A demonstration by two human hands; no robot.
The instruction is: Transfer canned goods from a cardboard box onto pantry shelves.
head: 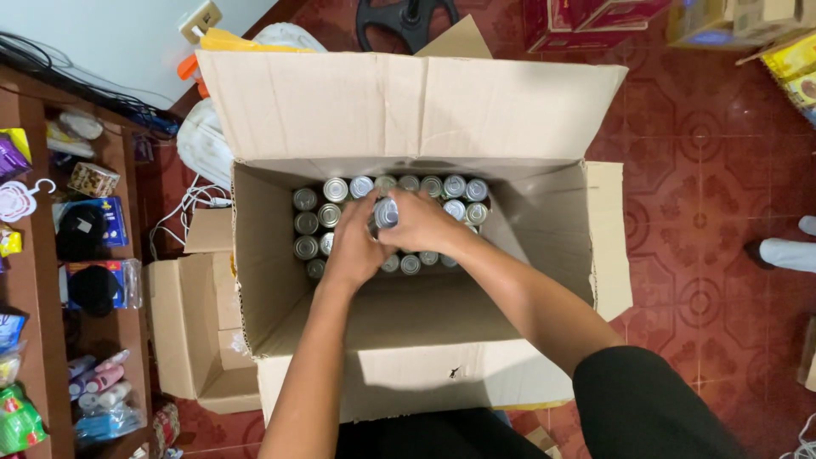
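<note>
A large open cardboard box stands in front of me with its flaps folded out. Several silver-topped cans stand upright in rows at its bottom. Both arms reach down inside. My right hand is closed around one can, held just above the rows. My left hand rests against the same can from the left, fingers curled over the cans beneath.
A wooden shelf with packaged goods runs along the left. A smaller open carton sits left of the box. White bags lie behind it. Red patterned floor tiles spread to the right, with more cartons at the top.
</note>
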